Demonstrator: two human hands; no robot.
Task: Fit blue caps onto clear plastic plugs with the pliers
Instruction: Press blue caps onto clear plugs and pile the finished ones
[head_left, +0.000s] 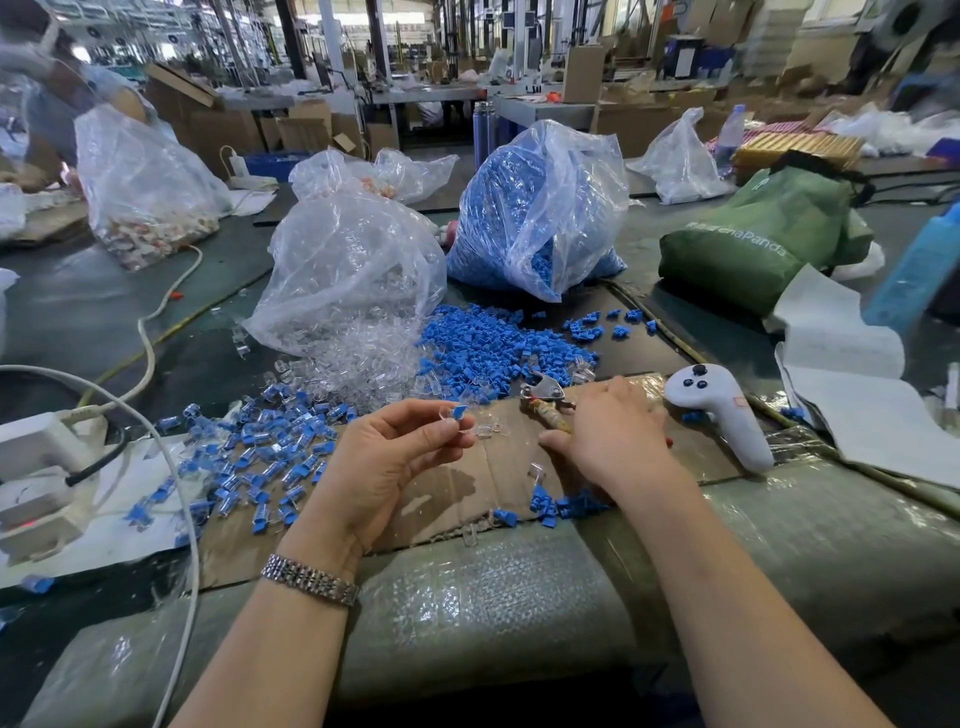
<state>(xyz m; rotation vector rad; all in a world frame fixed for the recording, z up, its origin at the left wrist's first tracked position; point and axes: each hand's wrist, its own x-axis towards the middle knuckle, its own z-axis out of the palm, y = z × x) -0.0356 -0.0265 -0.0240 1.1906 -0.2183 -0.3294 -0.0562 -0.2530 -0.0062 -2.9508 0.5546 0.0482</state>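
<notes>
My left hand (387, 457) pinches a clear plug with a blue cap (457, 413) between thumb and fingertips above the cardboard sheet (452, 493). My right hand (613, 431) lies over the handles of the pliers (543, 395), fingers curled round them; the metal jaws stick out to the left of the knuckles. Loose blue caps (498, 348) and loose clear plugs (363, 364) are heaped just beyond the hands. Several capped plugs (265, 457) are scattered to the left.
A bag of clear plugs (353, 260) and a bag of blue caps (540, 208) stand behind the heaps. A white controller (722, 410) lies right of my right hand. White cables and a power adapter (36, 447) are at left; a green bag (758, 239) at right.
</notes>
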